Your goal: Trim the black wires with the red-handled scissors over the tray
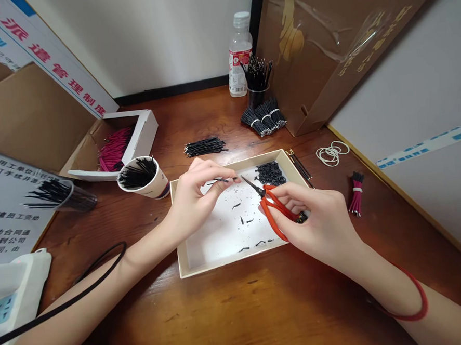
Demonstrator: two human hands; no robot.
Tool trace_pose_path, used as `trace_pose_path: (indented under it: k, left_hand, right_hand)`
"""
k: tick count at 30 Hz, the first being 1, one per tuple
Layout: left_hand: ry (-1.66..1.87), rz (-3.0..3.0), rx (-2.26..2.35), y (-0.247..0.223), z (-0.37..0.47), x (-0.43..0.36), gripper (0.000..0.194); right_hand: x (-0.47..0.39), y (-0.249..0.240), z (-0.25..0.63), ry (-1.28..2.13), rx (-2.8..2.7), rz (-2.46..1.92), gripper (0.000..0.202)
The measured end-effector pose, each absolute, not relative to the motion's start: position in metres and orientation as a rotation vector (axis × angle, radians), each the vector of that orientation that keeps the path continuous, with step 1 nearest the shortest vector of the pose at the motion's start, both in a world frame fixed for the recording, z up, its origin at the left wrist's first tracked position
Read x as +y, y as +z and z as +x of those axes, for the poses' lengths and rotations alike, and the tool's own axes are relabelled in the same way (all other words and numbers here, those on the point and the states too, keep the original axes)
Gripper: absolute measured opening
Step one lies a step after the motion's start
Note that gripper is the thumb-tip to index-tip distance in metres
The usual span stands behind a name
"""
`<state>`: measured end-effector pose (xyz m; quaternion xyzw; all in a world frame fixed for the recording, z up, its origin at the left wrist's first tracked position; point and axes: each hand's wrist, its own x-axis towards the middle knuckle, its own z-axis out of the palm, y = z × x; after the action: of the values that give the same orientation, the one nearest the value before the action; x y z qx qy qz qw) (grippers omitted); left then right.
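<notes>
Over a shallow white box lid (pixel 205 265), my left hand (pixel 200 192) pinches a short black wire (pixel 220 180) between thumb and fingertips. My right hand (pixel 315 217) is wrapped round the red handles of a pair of scissors (pixel 273 206). Their dark pointed blades aim left at the wire's end, a small gap apart from it. Something small and dark shows under the right fingers, too hidden to name. Inside the lid lie a heap of black cut pieces (pixel 270 174) and several loose scraps (pixel 242 220).
Behind the lid lies a pile of black wires (pixel 205 146). A paper cup (pixel 149 187) and a tipped clear cup (pixel 78 197) hold more wires at left. Banded bundles (pixel 264 119), a bottle (pixel 237 73) and a large carton (pixel 316 47) stand behind. Rubber bands (pixel 331 155) lie right.
</notes>
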<state>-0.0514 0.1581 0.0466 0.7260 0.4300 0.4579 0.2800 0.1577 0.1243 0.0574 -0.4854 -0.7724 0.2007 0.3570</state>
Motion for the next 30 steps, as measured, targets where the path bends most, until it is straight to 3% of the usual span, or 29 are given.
trace_pose_path:
  k: [30]
  left_hand:
    - [1.185,1.92,1.137,0.0484,-0.0509,0.1586,0.016]
  right_hand:
    - [0.1261,0.057,0.1581,0.494,-2.006,-1.281,0.006]
